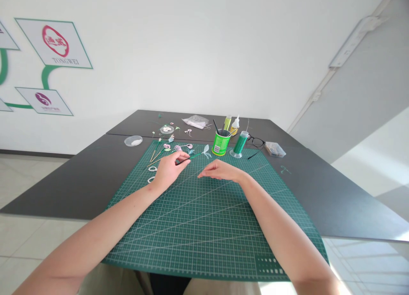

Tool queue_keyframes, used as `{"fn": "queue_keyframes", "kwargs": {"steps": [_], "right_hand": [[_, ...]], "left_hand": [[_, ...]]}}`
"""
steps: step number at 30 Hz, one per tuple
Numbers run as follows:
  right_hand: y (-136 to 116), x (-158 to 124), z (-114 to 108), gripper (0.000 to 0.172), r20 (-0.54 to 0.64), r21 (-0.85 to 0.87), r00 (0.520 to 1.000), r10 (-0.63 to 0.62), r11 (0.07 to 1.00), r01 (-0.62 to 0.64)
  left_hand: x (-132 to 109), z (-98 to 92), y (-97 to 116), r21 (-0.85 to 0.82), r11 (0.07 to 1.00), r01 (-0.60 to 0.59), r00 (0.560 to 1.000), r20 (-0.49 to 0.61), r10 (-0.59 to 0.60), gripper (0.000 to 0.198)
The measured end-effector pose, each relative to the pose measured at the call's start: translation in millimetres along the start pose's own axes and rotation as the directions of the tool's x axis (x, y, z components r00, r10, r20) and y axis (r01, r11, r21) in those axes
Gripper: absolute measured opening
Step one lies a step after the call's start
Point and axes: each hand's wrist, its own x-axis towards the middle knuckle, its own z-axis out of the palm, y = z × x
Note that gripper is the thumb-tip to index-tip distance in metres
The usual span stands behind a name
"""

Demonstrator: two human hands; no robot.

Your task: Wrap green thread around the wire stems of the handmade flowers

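My left hand rests on the green cutting mat and pinches a thin green stem that carries a pale translucent leaf at its far end. A little to the right, my right hand hovers palm down over the mat with its fingers loosely stretched toward the left hand; it holds nothing. Several small pink and white wire petals and thin sticks lie on the mat just beyond my left hand.
A green cup of tools, a green thread spool, two glue bottles, black glasses, a small clear box, a round clear lid and a plastic bag stand on the dark table.
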Motion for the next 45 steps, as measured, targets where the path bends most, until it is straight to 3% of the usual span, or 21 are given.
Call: {"fn": "queue_keyframes", "kwargs": {"steps": [13, 21, 27, 32, 38, 45], "right_hand": [[7.1, 0.5, -3.2, 0.040, 0.154, -0.111, 0.988, -0.014, 0.993, 0.032], [1.2, -5.6, -3.8, 0.042, 0.218, -0.060, 0.972, -0.084, 0.993, 0.099], [-8.2, -8.9, 1.5, 0.037, 0.057, 0.114, 0.975, -0.214, 0.972, 0.207], [-16.7, -10.5, 9.4, 0.032, -0.169, 0.256, 0.943, -0.287, 0.911, 0.324], [-17.2, -9.2, 12.2, 0.036, -0.408, 0.140, 0.857, -0.315, 0.906, 0.400], [-18.8, -8.4, 12.6, 0.028, -0.471, 0.055, 0.808, -0.354, 0.902, 0.428]], "left_hand": [[0.1, -2.5, -0.6, 0.025, 1.000, 0.007, 1.000, -0.016, -0.007, 0.009], [2.5, -4.6, 1.0, 0.041, 0.999, 0.035, 0.999, 0.030, -0.036, 0.012], [4.4, -4.5, -8.1, 0.099, 0.994, 0.039, 0.995, 0.089, -0.047, 0.011], [0.8, -2.0, -3.3, 0.166, 0.986, 0.022, 0.985, 0.164, -0.050, 0.009], [-4.6, 0.3, 8.0, 0.290, 0.954, -0.076, 0.965, 0.262, -0.002, 0.005], [-9.3, 4.0, 5.3, 0.325, 0.911, -0.255, 0.920, 0.373, 0.125, 0.011]]}}
